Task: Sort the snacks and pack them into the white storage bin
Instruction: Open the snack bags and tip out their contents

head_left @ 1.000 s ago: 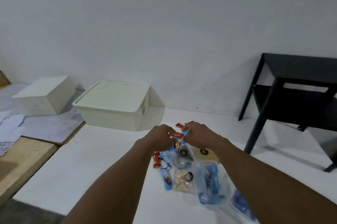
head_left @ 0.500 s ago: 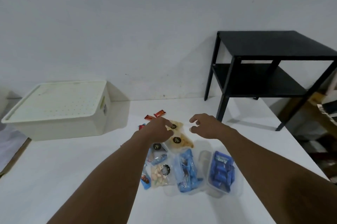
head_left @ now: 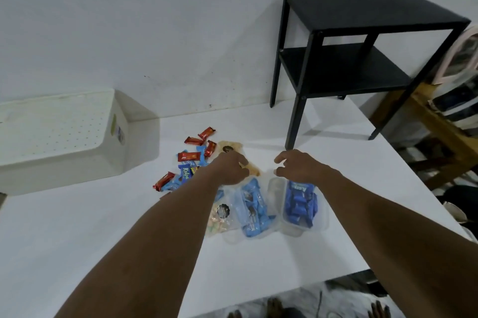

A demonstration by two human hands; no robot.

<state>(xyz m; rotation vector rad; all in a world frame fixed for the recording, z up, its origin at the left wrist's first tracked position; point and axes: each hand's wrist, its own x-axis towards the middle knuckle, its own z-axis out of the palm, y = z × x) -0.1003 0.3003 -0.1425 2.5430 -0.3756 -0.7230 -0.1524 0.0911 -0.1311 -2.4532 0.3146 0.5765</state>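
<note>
The lidded white plastic storage bin (head_left: 77, 162) sits at the left of the white table (head_left: 77, 227), cut off by the frame edge and apart from the snacks. The left hand (head_left: 231, 169) covers a clear pouch of beige snacks (head_left: 232, 145) — its fingers curl out of sight, so whether they grip it cannot be told. The right hand (head_left: 301, 166) hovers with loosely curled fingers holding nothing, above a clear tub of dark blue packets (head_left: 300, 205). A clear pouch of pale nuts (head_left: 219, 216) is half hidden by the left forearm.
</note>
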